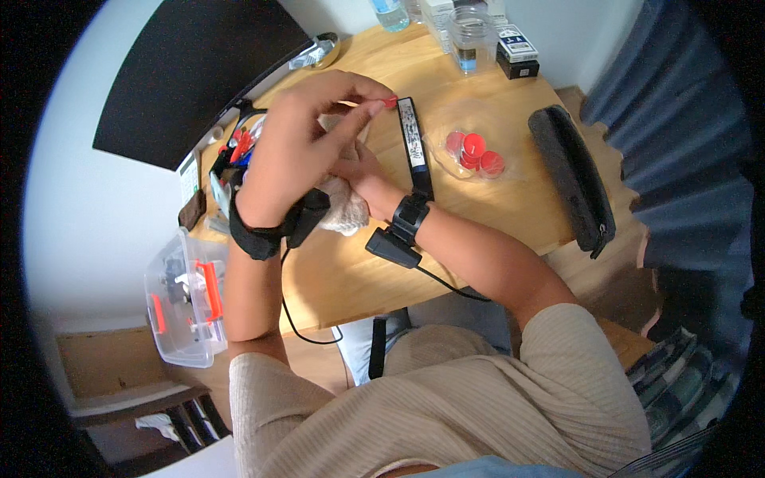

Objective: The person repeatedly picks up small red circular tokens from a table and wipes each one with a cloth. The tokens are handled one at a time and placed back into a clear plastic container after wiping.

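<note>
My left hand is raised over the wooden desk, its thumb and fingertips pinching a small red object. Partly behind it, my right hand is at a light, beige cloth item; its fingers are largely hidden, so its grip is unclear. Just right of the pinched object lies a black strip with a white written label. Farther right, several red tealight candles sit in a clear plastic bag. Black straps with devices and cables circle both wrists.
A dark zip pouch lies near the right edge. At the back stand a clear plastic jar, small boxes and a bottle. A monitor stands at the left, above a clear plastic bin beside the desk.
</note>
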Motion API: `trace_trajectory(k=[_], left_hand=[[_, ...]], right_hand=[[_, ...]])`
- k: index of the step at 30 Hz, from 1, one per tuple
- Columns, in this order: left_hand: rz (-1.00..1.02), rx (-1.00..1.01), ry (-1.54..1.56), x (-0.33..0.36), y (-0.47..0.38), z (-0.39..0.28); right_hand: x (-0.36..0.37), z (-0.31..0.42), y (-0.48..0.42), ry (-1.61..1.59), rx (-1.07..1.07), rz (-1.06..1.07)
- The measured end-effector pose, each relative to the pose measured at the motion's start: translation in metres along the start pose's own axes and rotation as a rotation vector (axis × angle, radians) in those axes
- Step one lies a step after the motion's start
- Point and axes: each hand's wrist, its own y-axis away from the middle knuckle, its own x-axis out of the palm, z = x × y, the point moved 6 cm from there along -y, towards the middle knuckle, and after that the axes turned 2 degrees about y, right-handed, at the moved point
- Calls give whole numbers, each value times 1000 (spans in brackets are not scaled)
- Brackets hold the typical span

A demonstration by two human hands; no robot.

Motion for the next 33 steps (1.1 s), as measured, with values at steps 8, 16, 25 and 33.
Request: trace_trajectory(k=[8,16,25,33], left_hand=[[-209,-39,30,-51,11,37],[-250,-73,-23,-71,-4,91],[-182,-193,72,-30,-14,174],[94,-283,303,19,-20,213]], right_hand=[[2,1,4,93,88,-29],[-1,-4,9,-57,230,7],[-5,5,1,-426,203,179],[10,16,4,-539,177,362]])
